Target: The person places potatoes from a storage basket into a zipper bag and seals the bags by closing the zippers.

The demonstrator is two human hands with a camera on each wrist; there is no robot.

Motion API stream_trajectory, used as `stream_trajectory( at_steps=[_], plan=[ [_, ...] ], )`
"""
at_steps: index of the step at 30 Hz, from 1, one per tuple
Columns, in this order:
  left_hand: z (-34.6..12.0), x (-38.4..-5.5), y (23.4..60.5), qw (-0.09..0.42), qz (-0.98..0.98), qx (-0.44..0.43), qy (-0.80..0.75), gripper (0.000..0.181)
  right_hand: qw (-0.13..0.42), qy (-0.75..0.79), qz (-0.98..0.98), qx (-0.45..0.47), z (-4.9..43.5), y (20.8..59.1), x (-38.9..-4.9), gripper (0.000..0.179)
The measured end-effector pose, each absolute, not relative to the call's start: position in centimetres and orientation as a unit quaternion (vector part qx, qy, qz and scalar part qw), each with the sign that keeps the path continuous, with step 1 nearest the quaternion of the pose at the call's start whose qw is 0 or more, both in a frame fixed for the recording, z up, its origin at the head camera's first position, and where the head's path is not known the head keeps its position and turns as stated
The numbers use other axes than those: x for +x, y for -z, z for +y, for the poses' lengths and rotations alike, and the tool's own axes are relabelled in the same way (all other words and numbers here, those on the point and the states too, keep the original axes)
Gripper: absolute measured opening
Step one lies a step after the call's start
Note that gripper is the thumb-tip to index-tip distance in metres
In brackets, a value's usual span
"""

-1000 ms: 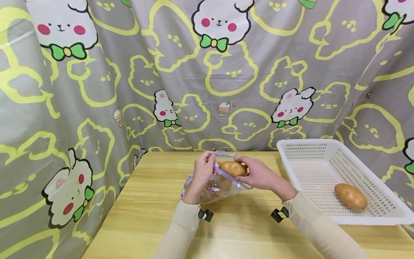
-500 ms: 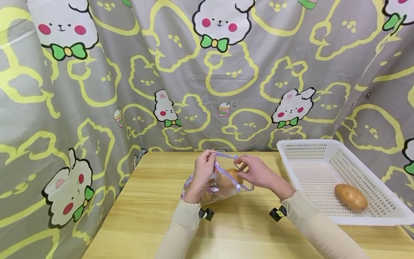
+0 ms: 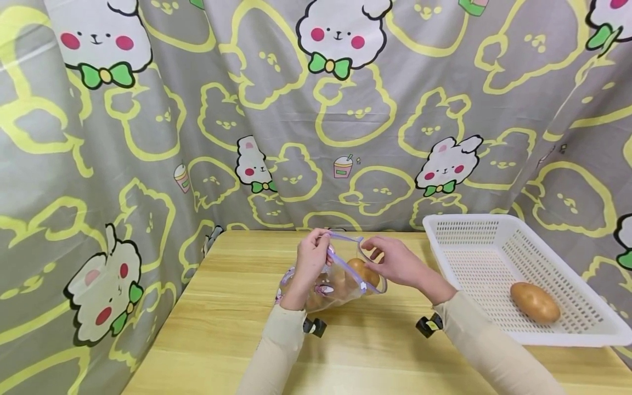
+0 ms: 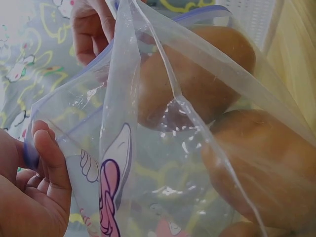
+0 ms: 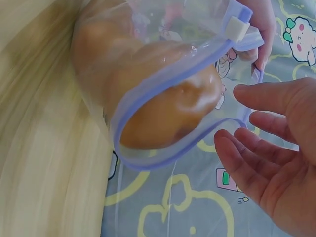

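A clear zip bag [image 3: 340, 288] with a purple rim and pink printed figures lies on the table, its mouth spread toward the right. My left hand [image 3: 312, 259] pinches the rim at the mouth's left side; the left wrist view shows its thumb [image 4: 47, 148] against the plastic. Just inside the mouth sits a brown potato [image 5: 170, 116], with more potatoes [image 4: 261, 163] behind it in the bag. My right hand [image 3: 395, 262] is beside the mouth, fingers loosely bent and apart, holding nothing. A white slider [image 5: 238, 28] sits on the purple zip.
To the right stands a white perforated basket [image 3: 474, 220] with one potato [image 3: 535, 303] in it. The wooden table [image 3: 222, 329] ends at a grey patterned curtain [image 3: 296, 137] at the back and left.
The potato that my right hand held at the mouth has gone into the bag. The right hand has let go of it and drawn back slightly; the left hand keeps its hold.
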State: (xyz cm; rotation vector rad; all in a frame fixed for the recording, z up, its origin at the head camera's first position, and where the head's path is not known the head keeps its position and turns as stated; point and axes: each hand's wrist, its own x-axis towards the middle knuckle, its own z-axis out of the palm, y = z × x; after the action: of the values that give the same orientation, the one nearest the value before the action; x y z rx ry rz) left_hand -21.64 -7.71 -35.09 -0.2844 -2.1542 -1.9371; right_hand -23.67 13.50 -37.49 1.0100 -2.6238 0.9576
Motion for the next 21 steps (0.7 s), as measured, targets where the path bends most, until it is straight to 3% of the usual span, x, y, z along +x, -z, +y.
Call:
stream_trajectory(
  at_steps=[9, 21],
  plan=[
    [-7.8, -21.7, 35.1, 0.115, -0.737, -0.094, 0.659, 0.019, 0.09, -0.265, -0.904, 0.323, 16.7, 37.1, -23.5, 0.037],
    [-8.0, -23.0, 36.6, 0.111, -0.735, -0.09, 0.663, 0.02, 0.106, -0.242, -0.923, 0.28, 24.4, 37.0, -22.3, 0.036]
  ],
)
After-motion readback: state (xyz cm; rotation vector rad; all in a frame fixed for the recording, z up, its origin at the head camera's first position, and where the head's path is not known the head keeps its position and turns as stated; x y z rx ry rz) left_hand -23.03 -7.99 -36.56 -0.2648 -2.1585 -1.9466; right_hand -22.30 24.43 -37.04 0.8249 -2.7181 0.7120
